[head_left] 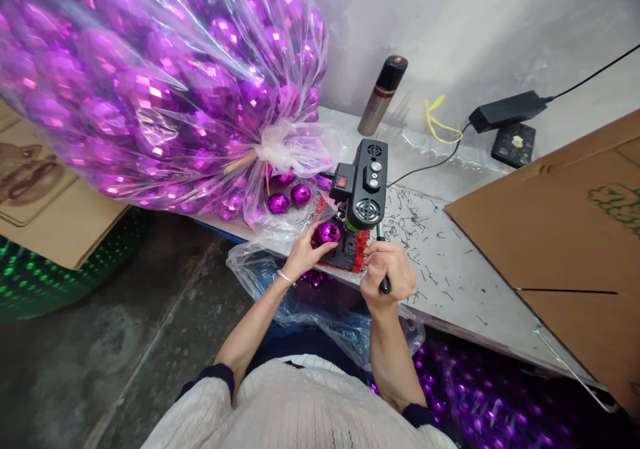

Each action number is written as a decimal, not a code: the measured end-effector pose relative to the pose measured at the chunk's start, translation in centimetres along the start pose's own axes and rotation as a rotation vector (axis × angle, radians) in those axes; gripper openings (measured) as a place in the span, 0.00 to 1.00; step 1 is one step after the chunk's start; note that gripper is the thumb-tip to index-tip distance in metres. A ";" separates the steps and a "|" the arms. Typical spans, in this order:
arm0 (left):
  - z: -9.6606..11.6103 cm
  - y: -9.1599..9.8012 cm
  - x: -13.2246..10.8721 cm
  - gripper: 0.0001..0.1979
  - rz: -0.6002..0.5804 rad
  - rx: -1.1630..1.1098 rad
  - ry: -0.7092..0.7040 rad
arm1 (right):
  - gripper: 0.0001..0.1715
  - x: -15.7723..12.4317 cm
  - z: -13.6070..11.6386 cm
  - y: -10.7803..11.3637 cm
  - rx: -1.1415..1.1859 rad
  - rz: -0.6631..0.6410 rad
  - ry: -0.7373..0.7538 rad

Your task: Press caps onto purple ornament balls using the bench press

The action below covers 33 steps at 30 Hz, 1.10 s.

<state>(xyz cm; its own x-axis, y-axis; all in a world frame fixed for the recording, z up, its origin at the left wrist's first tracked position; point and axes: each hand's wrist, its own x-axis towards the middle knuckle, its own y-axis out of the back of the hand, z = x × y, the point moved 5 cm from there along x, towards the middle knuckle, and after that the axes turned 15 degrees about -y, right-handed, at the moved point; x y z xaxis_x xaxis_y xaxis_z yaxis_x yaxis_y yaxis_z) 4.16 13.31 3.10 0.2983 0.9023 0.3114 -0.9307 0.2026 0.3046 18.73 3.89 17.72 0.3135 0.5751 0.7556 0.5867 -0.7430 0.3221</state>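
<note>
While beneath press (363, 186), bauble (329, 232) in left hand (303, 254)

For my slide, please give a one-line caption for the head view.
Left hand holds a purple bauble at a small black machine; right hand grips its lever.

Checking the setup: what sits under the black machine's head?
A purple ball, held by the left hand, on a red-speckled base. The head hides its working tip. The right hand grips the lever.

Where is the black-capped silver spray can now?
Head view, upper centre: the silver spray can stands on the white table by the wall, right of the clear bag of purple baubles and behind the black machine.
</note>
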 end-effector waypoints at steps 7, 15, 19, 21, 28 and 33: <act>1.5 -0.7 0.6 0.33 -0.092 0.273 -0.256 | 0.13 -0.1 -0.1 0.0 -0.013 -0.012 0.009; 1.3 -1.5 0.6 0.33 -0.040 0.273 -0.277 | 0.13 -0.2 -0.2 0.0 -0.016 -0.019 0.003; 0.9 -1.4 0.4 0.34 -0.066 0.265 -0.289 | 0.13 -0.2 -0.1 0.0 -0.025 -0.016 0.000; 0.7 -1.2 0.4 0.35 -0.102 0.259 -0.301 | 0.13 -0.3 0.0 0.0 -0.029 -0.013 -0.003; 0.4 -0.6 0.2 0.35 -0.167 0.179 -0.293 | 0.13 -0.1 -0.1 0.0 -0.015 -0.020 0.005; -1.0 0.5 0.1 0.35 -0.127 0.062 -0.135 | 0.13 0.1 -0.3 0.1 -0.006 -0.025 0.018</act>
<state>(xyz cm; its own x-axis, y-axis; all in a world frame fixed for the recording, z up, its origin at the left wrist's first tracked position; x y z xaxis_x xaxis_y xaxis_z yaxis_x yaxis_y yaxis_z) 3.47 13.93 2.38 0.4422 0.8106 0.3839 -0.8702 0.2840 0.4026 18.60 3.82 18.01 0.2849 0.5875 0.7574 0.5897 -0.7304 0.3447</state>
